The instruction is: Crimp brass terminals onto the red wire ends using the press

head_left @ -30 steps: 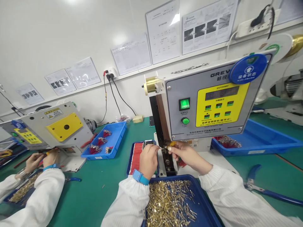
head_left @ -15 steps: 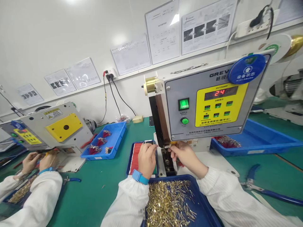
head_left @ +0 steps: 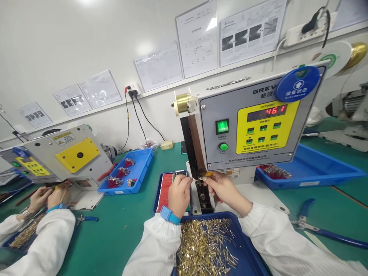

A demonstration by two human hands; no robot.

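Observation:
Both my hands are up at the working slot of a grey crimping machine [head_left: 247,126] with a yellow control panel. My left hand [head_left: 178,193], with a blue wristband, is pinched closed on a thin wire end held at the slot. My right hand [head_left: 222,188] is closed on a small yellow-tipped piece at the same spot. A dark blue tray [head_left: 247,245] of several loose brass terminals lies between my forearms. A small tray of red wires [head_left: 164,189] sits just left of my left hand.
A co-worker's hands [head_left: 47,195] work at a second grey machine [head_left: 63,155] on the left. A blue bin with red wire bundles [head_left: 126,170] stands between the machines. Another blue bin [head_left: 313,168] lies right of my machine. Blue-handled pliers [head_left: 319,228] rest on the green mat.
Both hands have stayed at the slot, shifting only slightly. The machine's red display went from blank to digits and now reads 461.

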